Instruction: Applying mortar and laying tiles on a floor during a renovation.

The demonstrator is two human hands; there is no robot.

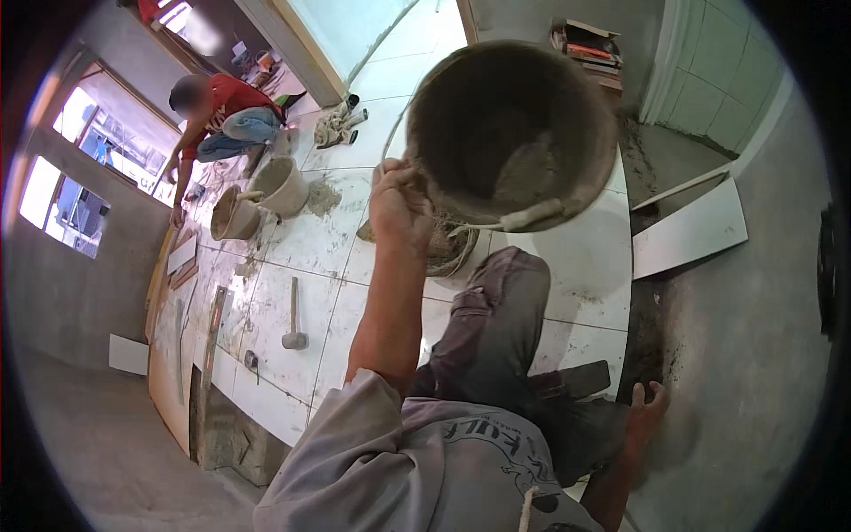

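"Where's the large bucket (596, 97)?"

"Raised above the tiled floor (581, 306), its mouth turned toward the wearer. The left hand (402, 206) grasps it at the left side of its rim, fingers closed."

"Anything inside?"

"A patch of grey residue (527, 173) clings to the inside, and the walls look coated with it too. A pale handle grip (532, 215) hangs across the near side of the rim."

"And the right hand (650, 410)?"

"Released, fingers spread, just beyond the floor's right edge, near the grey wall (745, 381)."

"Other containers?"

"A second bucket (449, 257) sits below the raised one, partly hidden, with rough brownish-grey stuff in it. Toward the floor's left edge there's a grey bucket (284, 188) with a smaller bucket (232, 217) beside it, leaning; I can't make out what either holds. A mallet (294, 315) lies nearer the floor's near left edge."

"Any writing?"

"Dark lettering and a line drawing on the wearer's grey shirt (381, 452), partly broken up by folds."
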